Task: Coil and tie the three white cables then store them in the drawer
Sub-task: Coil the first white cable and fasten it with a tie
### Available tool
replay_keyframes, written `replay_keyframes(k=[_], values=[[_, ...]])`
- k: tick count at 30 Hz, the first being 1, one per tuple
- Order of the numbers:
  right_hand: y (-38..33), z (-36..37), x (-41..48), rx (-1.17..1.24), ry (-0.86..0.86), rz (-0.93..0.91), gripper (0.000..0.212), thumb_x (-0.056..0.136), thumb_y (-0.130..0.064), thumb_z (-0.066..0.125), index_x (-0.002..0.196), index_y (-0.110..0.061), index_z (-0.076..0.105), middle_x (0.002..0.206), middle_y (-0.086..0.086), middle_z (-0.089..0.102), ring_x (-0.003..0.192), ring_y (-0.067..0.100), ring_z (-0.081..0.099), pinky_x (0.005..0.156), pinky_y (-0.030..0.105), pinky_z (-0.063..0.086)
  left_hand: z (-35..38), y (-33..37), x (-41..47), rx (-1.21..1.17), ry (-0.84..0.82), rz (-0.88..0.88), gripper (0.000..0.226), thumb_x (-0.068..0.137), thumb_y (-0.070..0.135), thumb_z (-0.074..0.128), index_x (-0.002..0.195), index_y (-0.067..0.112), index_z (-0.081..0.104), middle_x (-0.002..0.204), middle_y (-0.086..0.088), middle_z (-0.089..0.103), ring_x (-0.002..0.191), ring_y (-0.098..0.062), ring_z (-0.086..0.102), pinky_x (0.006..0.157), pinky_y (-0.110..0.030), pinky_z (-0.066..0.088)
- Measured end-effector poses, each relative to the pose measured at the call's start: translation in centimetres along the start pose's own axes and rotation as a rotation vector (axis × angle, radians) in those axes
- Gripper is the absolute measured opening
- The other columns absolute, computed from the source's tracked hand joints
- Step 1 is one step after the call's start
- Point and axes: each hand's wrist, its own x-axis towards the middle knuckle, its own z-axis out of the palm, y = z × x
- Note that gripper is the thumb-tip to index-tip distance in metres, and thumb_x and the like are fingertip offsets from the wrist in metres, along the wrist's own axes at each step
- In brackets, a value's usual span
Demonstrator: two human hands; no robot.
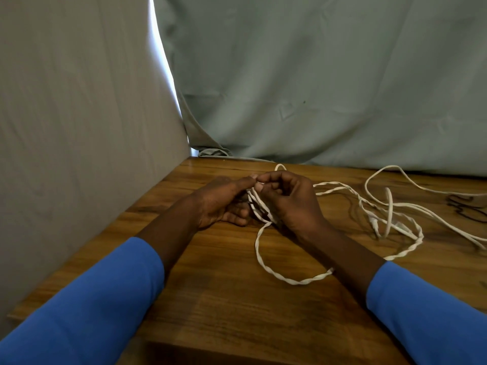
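A small coil of white twisted cable [257, 206] sits between my two hands above the wooden table [224, 299]. My left hand [224, 204] holds the coil from the left, thumb and forefinger pinching its top. My right hand [287, 201] curls around the coil's right side and meets the left fingertips at the top. The cable's loose tail [290, 279] loops on the table under my right forearm. More white cables [390, 209] lie tangled to the right. No drawer is visible.
Grey cloth [316, 88] hangs behind the table and a pale cloth panel [79, 127] stands along its left edge. A dark scribble mark [466, 209] shows on the wood at far right. Bare wood lies in front of my hands.
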Motion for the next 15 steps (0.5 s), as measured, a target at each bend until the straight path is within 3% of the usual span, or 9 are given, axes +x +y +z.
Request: replay_keyframes(k=[3, 5, 6, 9, 11, 15], values=[[0.2, -0.2, 0.2, -0.059, -0.013, 0.018, 0.013, 0.091, -0.007, 0.076, 0.104, -0.008, 0.078, 0.096, 0.007, 0.080, 0.093, 0.024, 0.076, 0.088, 0.043, 0.062, -0.2, -0.5, -0.1, 0.554, 0.306, 0.271, 0.052, 0.102, 0.054, 0.054, 0.081, 0.011, 0.074, 0.065, -0.006, 0.070, 0.052, -0.013, 0.062, 0.051, -0.026, 0.050], [0.2, -0.4, 0.2, -0.102, -0.016, 0.030, 0.014, 0.092, -0.008, 0.075, 0.106, -0.008, 0.079, 0.098, 0.003, 0.080, 0.094, 0.018, 0.076, 0.090, 0.040, 0.062, -1.2, -0.4, -0.6, 0.775, 0.435, 0.475, 0.029, 0.101, 0.038, 0.060, 0.081, 0.023, 0.074, 0.074, 0.006, 0.071, 0.068, -0.008, 0.066, 0.063, -0.029, 0.050], [0.2, -0.4, 0.2, -0.122, -0.013, 0.034, 0.015, 0.092, -0.009, 0.075, 0.107, -0.009, 0.079, 0.100, 0.001, 0.080, 0.095, 0.014, 0.076, 0.091, 0.039, 0.062, -1.9, -0.3, -0.9, 0.761, 0.399, 0.518, 0.013, 0.096, 0.023, 0.065, 0.088, 0.026, 0.075, 0.083, 0.010, 0.073, 0.078, -0.006, 0.067, 0.068, -0.029, 0.052], [0.1, -0.4, 0.1, -0.136, -0.017, 0.033, 0.015, 0.093, -0.010, 0.075, 0.107, -0.010, 0.080, 0.101, -0.003, 0.080, 0.094, 0.009, 0.075, 0.090, 0.034, 0.062, -2.9, -0.4, -2.0, 0.769, 0.176, 0.478, 0.032, 0.079, -0.004, 0.074, 0.097, 0.023, 0.077, 0.094, 0.011, 0.076, 0.086, -0.003, 0.072, 0.075, -0.028, 0.059], [0.0, -0.4, 0.0, -0.153, -0.026, 0.012, 0.015, 0.093, -0.011, 0.075, 0.107, -0.012, 0.080, 0.101, -0.004, 0.080, 0.095, 0.006, 0.075, 0.089, 0.030, 0.061, -2.8, -0.5, -2.4, 0.789, 0.109, 0.465, 0.027, 0.082, 0.002, 0.079, 0.097, 0.024, 0.078, 0.094, 0.012, 0.076, 0.087, -0.002, 0.072, 0.078, -0.026, 0.060], [-0.3, -0.4, -0.2, -0.212, -0.054, -0.032, 0.011, 0.094, -0.013, 0.073, 0.103, -0.015, 0.080, 0.099, -0.005, 0.079, 0.094, 0.006, 0.073, 0.085, 0.029, 0.060, -3.0, -1.0, -2.1, 0.682, 0.195, 0.554, 0.018, 0.087, 0.007, 0.079, 0.095, 0.023, 0.079, 0.091, 0.009, 0.078, 0.086, -0.002, 0.072, 0.075, -0.020, 0.056]])
